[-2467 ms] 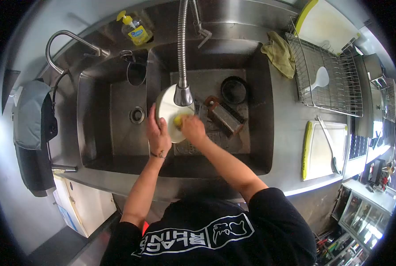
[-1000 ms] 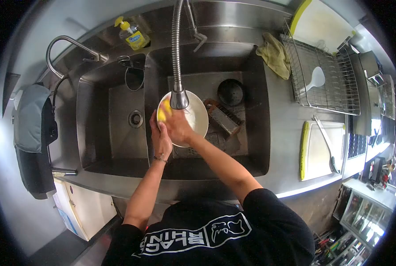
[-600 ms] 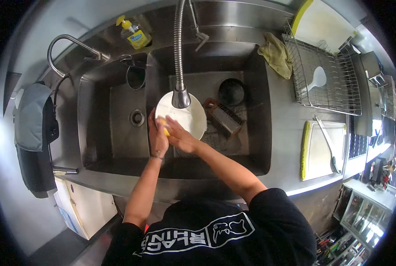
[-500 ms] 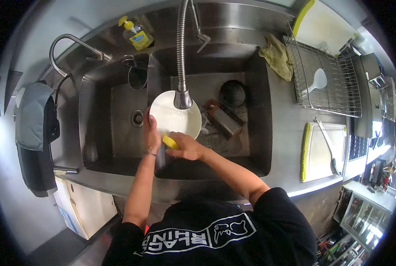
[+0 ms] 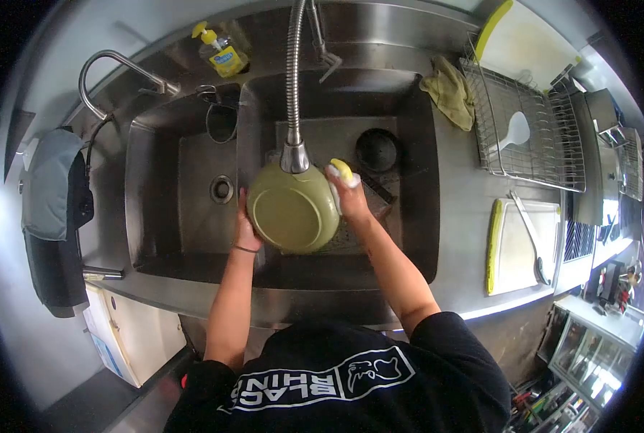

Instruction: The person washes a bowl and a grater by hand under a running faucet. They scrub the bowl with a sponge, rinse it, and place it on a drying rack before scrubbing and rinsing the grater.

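Left hand (image 5: 246, 229) cups upturned bowl (image 5: 292, 215), right hand (image 5: 350, 198) opposite holding yellow sponge (image 5: 341, 169)

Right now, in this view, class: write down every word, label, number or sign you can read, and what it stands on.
"BLAC": black shirt, print upside down, rest unclear.
"HIN": same shirt, neighbouring letters unclear.
Yellow-topped pump bottle: label too small to read.
Nothing else is legible.
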### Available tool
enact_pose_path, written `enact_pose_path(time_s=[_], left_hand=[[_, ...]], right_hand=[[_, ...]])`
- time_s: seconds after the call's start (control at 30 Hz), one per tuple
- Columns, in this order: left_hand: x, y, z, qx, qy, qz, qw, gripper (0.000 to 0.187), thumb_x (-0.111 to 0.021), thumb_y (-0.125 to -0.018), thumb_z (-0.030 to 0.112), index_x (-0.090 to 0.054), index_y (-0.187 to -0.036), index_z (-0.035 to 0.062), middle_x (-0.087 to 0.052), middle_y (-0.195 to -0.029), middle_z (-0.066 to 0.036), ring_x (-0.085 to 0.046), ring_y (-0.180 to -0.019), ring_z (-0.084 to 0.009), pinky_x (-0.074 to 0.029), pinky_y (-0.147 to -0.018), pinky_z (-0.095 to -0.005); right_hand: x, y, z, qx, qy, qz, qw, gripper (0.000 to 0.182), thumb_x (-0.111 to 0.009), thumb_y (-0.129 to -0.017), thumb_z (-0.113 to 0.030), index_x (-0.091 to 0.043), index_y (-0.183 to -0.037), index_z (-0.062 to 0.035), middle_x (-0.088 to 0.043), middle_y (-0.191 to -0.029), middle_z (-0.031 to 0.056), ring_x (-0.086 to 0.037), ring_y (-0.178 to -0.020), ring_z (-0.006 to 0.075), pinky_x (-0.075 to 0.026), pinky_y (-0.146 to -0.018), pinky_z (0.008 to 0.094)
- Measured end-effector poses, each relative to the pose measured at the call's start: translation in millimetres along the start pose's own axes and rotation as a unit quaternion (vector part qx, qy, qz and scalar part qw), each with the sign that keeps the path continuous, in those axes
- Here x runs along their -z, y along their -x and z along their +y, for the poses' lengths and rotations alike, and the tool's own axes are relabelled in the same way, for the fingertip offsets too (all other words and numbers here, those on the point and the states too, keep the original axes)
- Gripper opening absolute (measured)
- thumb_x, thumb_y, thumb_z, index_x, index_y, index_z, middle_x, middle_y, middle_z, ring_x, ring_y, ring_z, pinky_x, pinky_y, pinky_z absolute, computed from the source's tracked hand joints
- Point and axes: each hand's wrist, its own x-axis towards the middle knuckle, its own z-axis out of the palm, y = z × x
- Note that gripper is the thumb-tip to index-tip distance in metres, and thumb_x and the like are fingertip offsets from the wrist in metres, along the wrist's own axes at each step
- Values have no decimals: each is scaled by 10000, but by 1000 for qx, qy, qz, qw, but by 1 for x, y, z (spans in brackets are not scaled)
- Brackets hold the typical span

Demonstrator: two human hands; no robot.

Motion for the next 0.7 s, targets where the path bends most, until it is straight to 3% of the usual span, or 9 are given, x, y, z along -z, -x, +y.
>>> enact_pose_path(time_s=[0.03,0.1,0.13,0.17,0.27,0.37,0.5,0.6,0.7], left_hand=[[5,0,-2,-3,-1,0,1000,577,-420,-879,545,-509,-1198,73,-565,-1156,-80,-552,-1035,-221,-445,-881,-346],[4,-1,-9,-50,-44,47,997,547,-420,-889,528,-556,-1117,49,-599,-1057,-108,-575,-956,-214,-452,-818,-345],[1,0,-12,-99,-87,93,987,536,-420,-898,510,-603,-1035,26,-633,-959,-137,-599,-877,-207,-459,-756,-343],[-3,0,-15,-98,-87,93,987,536,-420,-898,510,-603,-1035,26,-633,-959,-137,-599,-877,-207,-459,-756,-343],[-31,17,-23,-232,-477,188,826,612,-397,-928,455,-531,-639,-67,-495,-535,-189,-400,-492,-219,-334,-528,-402],[-42,24,-35,-271,-459,159,831,591,-392,-931,445,-506,-632,-52,-474,-521,-165,-337,-489,-250,-329,-512,-385],[-41,32,-40,-295,-513,164,789,497,-405,-935,381,-530,-698,-38,-486,-564,-183,-366,-512,-290,-340,-513,-385],[-54,40,-32,-343,-511,144,775,428,-418,-926,340,-536,-735,-24,-498,-579,-179,-429,-519,-313,-355,-520,-385],[-53,39,-31,-361,-495,129,780,373,-440,-911,320,-536,-760,-8,-497,-580,-167,-468,-519,-297,-363,-519,-379]], right_hand=[[9,-2,-3,-87,51,9,995,260,-579,-865,-246,-600,-971,-9,-603,-706,17,-539,-611,110,-431,-559,289],[19,-1,-8,-56,261,64,962,249,-580,-860,-238,-600,-981,-22,-599,-666,49,-556,-569,167,-433,-543,304],[17,2,-10,-37,279,79,956,245,-614,-821,-259,-618,-942,-46,-611,-769,121,-591,-713,276,-455,-651,353],[12,7,-11,-38,278,78,957,245,-614,-821,-259,-618,-942,-46,-611,-769,121,-591,-713,276,-455,-651,353],[-20,29,-17,238,334,7,912,282,-653,-747,-295,-626,-917,-72,-577,-952,173,-503,-996,366,-391,-855,435],[-31,27,-10,348,369,-47,861,314,-583,-776,-322,-586,-884,-27,-551,-956,181,-483,-974,378,-367,-870,476],[-35,12,6,167,303,37,937,177,-621,-690,-71,-559,-849,-25,-555,-913,168,-515,-857,376,-377,-791,476],[-49,28,-20,366,338,-73,864,345,-630,-638,-5,-510,-962,-15,-538,-862,168,-505,-801,376,-404,-698,450],[-40,-1,-12,243,323,18,914,344,-610,-636,14,-526,-967,-32,-537,-863,168,-499,-799,382,-405,-689,446]])
